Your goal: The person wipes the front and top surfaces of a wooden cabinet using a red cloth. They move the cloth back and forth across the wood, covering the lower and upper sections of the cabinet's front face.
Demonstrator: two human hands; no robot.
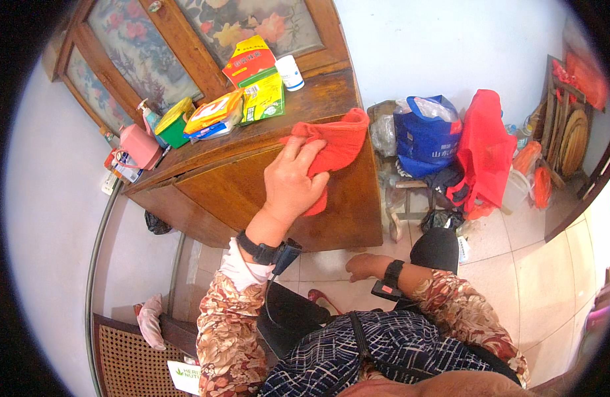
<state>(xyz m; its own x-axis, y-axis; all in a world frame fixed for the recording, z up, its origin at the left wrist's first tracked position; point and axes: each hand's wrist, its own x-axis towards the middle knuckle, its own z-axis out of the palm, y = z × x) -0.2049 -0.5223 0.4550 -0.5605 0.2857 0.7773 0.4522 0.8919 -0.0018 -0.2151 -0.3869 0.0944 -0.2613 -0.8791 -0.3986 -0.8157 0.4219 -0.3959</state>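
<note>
My left hand [292,176] is pressed on a red cloth [342,141] at the front edge of a wooden cabinet [225,198]; its fingers rest over the fabric, and part of the cloth hangs down the cabinet's front. Lower down, near my knee, my right hand [364,267] is held away from the cabinet, fingers bent, with no object visible in it. Behind the cloth, on the cabinet's ledge, stand a white bottle [290,73], a yellow-green packet [264,99], an orange packet [214,110] and a green box with a yellow lid [173,124].
A pink jug [138,146] and a pump bottle [150,119] are at the ledge's left end. Right of the cabinet are a blue bag [426,139], a red bag [486,149] and a low wooden stool [411,184]. A woven-cane chair [124,357] is at lower left.
</note>
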